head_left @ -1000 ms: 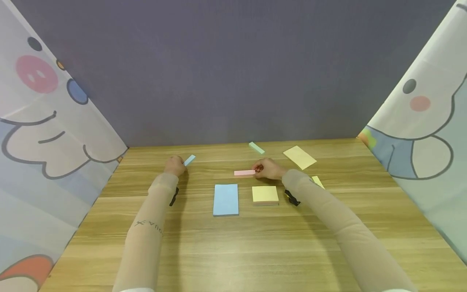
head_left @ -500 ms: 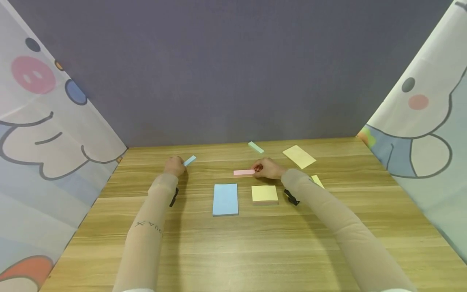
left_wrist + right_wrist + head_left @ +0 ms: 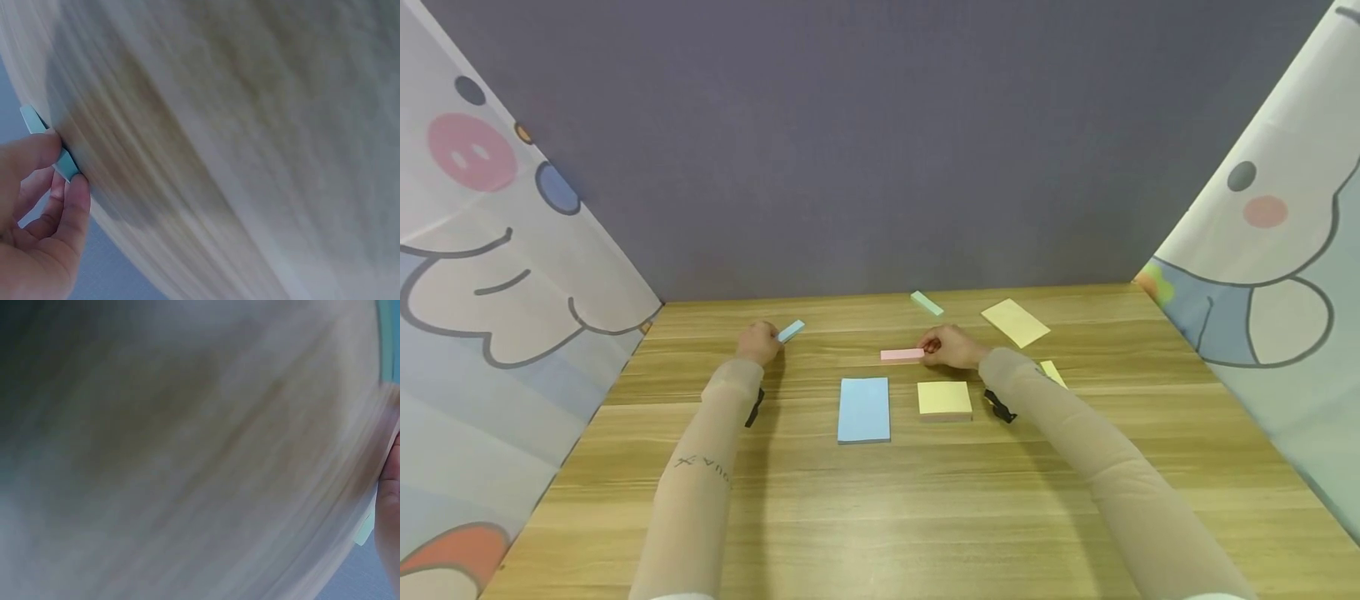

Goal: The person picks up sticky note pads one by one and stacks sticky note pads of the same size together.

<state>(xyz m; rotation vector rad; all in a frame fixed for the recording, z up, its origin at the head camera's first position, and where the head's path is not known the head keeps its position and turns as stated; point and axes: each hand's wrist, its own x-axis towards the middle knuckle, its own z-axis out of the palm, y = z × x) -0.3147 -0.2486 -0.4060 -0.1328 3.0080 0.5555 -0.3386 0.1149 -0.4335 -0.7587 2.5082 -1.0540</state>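
Observation:
At the left of the head view, my left hand (image 3: 758, 342) pinches one end of a narrow light-blue sticky note pad (image 3: 792, 331). The left wrist view shows the same narrow pad (image 3: 67, 165) between the thumb and the fingers, close to the tabletop. My right hand (image 3: 951, 346) pinches the right end of a narrow pink sticky note pad (image 3: 901, 355), which points left. Only part of the right hand (image 3: 390, 500) shows at the edge of the right wrist view, and the pink pad is hidden there.
A large blue note pad (image 3: 863, 410) and a thick yellow one (image 3: 944, 398) lie nearer on the wooden table (image 3: 865, 517). Farther back are a narrow green pad (image 3: 927, 302) and a yellow pad (image 3: 1015, 322). A narrow yellow pad (image 3: 1052, 372) is partly behind the right forearm.
The narrow light-blue pad in my left hand has shifted very slightly to the right. My right hand and the pink pad stay in place.

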